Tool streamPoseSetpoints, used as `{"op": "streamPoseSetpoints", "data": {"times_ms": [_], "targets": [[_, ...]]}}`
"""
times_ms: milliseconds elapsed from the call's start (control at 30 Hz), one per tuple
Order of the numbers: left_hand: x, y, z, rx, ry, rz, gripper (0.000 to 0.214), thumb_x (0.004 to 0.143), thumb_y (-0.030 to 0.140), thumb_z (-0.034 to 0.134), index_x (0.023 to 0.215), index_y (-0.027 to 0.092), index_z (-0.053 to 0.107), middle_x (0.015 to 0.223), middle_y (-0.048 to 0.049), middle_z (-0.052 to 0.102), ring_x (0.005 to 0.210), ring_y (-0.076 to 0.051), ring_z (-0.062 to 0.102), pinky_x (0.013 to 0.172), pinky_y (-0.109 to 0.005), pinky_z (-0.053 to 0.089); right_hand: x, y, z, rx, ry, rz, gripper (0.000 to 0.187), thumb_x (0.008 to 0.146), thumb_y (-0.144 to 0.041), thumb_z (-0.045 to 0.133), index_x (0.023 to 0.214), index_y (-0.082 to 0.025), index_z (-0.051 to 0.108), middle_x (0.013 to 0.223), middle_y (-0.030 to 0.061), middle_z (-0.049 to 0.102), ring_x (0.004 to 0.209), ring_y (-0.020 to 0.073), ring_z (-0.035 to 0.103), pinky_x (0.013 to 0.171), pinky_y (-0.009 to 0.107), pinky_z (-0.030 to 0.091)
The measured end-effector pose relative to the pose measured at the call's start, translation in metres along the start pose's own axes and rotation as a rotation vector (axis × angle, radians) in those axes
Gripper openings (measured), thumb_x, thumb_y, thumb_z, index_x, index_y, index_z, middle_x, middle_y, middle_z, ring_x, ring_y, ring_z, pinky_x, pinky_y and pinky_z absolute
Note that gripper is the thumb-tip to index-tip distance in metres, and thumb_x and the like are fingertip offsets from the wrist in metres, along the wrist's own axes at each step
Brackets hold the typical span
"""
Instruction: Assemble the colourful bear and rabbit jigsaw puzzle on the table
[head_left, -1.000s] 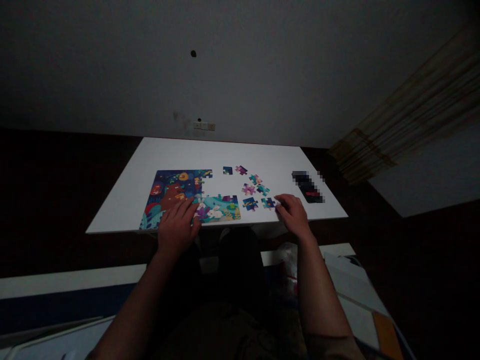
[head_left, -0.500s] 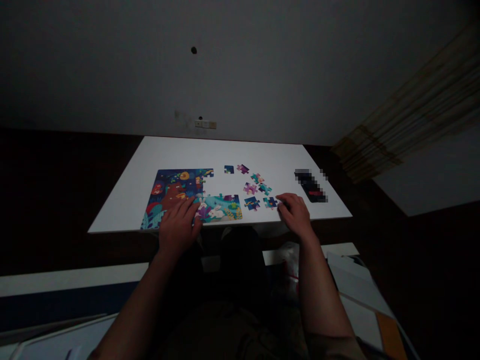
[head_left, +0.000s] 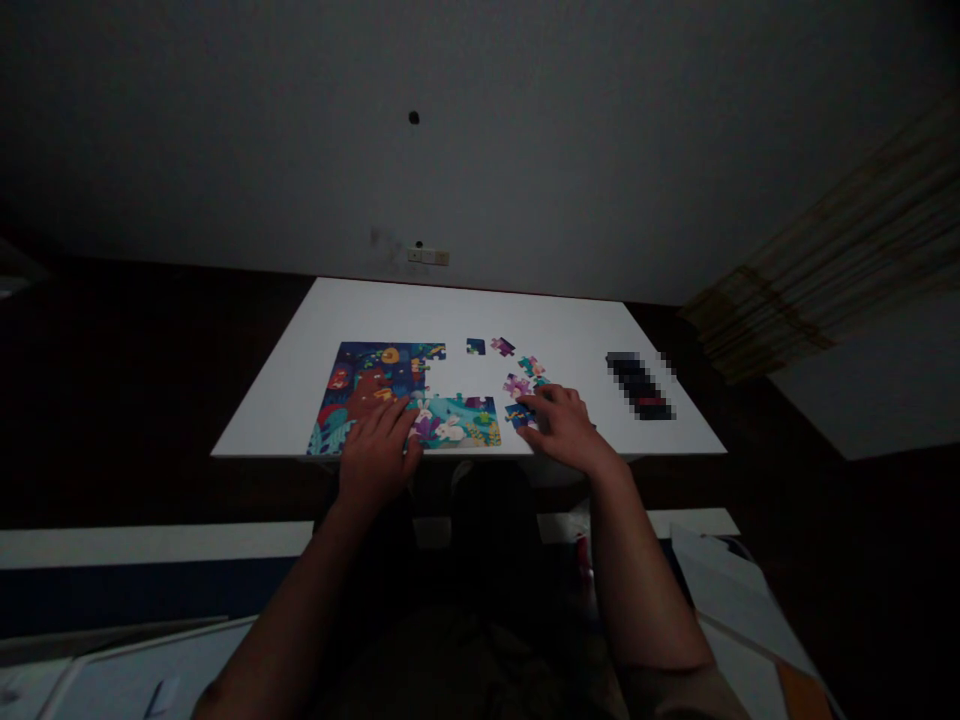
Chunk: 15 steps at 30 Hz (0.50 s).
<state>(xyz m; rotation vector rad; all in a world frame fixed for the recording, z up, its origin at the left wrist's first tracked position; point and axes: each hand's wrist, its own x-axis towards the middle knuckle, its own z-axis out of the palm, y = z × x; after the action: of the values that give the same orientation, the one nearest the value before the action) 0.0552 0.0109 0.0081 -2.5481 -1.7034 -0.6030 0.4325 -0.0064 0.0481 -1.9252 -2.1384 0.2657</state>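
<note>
A partly joined jigsaw puzzle (head_left: 465,425) with a bear and white rabbits lies on the left part of the white table (head_left: 262,400). My left hand (head_left: 379,450) rests flat on its lower edge, fingers stretched out, holding nothing. Just right of the joined part, my right hand (head_left: 566,428) has its thumb and forefinger at opposite edges of a dark blue puzzle piece (head_left: 516,414), which lies on the table. Close by are a pink piece (head_left: 516,385) and a teal-and-pink piece (head_left: 531,366). My right hand covers part of another teal piece.
Farther back lie a dark blue puzzle piece (head_left: 475,346) and a purple piece (head_left: 503,346). A pixelated dark object (head_left: 639,385) is on the table's right side. Behind the table stands a grey wall (head_left: 525,150) with sockets (head_left: 428,257).
My right hand has moved left from the piece at the right to the dark blue piece beside the joined puzzle. My left hand stays on the puzzle. The whole view has shifted slightly.
</note>
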Motion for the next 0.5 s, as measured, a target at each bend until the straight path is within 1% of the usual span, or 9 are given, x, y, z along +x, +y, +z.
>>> {"op": "streamPoseSetpoints", "data": {"times_ms": [100, 200, 300, 400, 500], "targets": [[-0.001, 0.000, 0.001, -0.006, -0.013, 0.000, 0.046, 0.116, 0.031, 0.062, 0.159, 0.027, 0.081, 0.177, -0.0119, 0.075, 0.163, -0.039, 0.071, 0.130, -0.057, 0.058, 0.005, 0.000, -0.003, -0.019, -0.039, -0.010, 0.052, 0.106, -0.042, 0.083, 0.158, -0.036, 0.085, 0.158, 0.0186, 0.074, 0.147, 0.0493, 0.067, 0.125, 0.067, 0.056], [-0.002, -0.001, 0.004, -0.002, 0.015, 0.021, 0.045, 0.117, 0.030, 0.062, 0.158, 0.028, 0.080, 0.176, -0.0108, 0.076, 0.163, -0.037, 0.071, 0.130, -0.057, 0.059, 0.007, 0.001, -0.004, -0.021, -0.080, 0.004, 0.045, 0.102, -0.037, 0.083, 0.147, -0.036, 0.086, 0.149, 0.0169, 0.075, 0.140, 0.0462, 0.069, 0.120, 0.062, 0.059], [-0.003, -0.002, 0.007, -0.004, 0.043, 0.035, 0.044, 0.117, 0.030, 0.063, 0.157, 0.029, 0.080, 0.175, -0.0103, 0.077, 0.162, -0.036, 0.072, 0.128, -0.055, 0.060, 0.006, 0.000, -0.007, 0.000, -0.114, 0.011, 0.039, 0.100, -0.035, 0.083, 0.138, -0.034, 0.084, 0.146, 0.0170, 0.074, 0.137, 0.0448, 0.070, 0.116, 0.060, 0.060], [-0.004, -0.003, 0.009, -0.013, 0.044, 0.035, 0.044, 0.117, 0.030, 0.063, 0.157, 0.028, 0.080, 0.177, -0.0114, 0.076, 0.162, -0.037, 0.072, 0.127, -0.055, 0.059, 0.004, -0.003, -0.010, 0.052, -0.111, -0.002, 0.037, 0.098, -0.034, 0.082, 0.135, -0.034, 0.081, 0.146, 0.0155, 0.076, 0.139, 0.0439, 0.071, 0.117, 0.060, 0.061], [-0.005, -0.004, 0.010, -0.022, 0.042, 0.039, 0.045, 0.117, 0.031, 0.062, 0.159, 0.027, 0.079, 0.177, -0.0126, 0.076, 0.163, -0.038, 0.071, 0.130, -0.057, 0.058, 0.004, -0.008, -0.015, 0.162, -0.094, -0.035, 0.031, 0.102, -0.032, 0.074, 0.132, -0.035, 0.080, 0.139, 0.0118, 0.082, 0.132, 0.0397, 0.077, 0.115, 0.057, 0.065]]}}
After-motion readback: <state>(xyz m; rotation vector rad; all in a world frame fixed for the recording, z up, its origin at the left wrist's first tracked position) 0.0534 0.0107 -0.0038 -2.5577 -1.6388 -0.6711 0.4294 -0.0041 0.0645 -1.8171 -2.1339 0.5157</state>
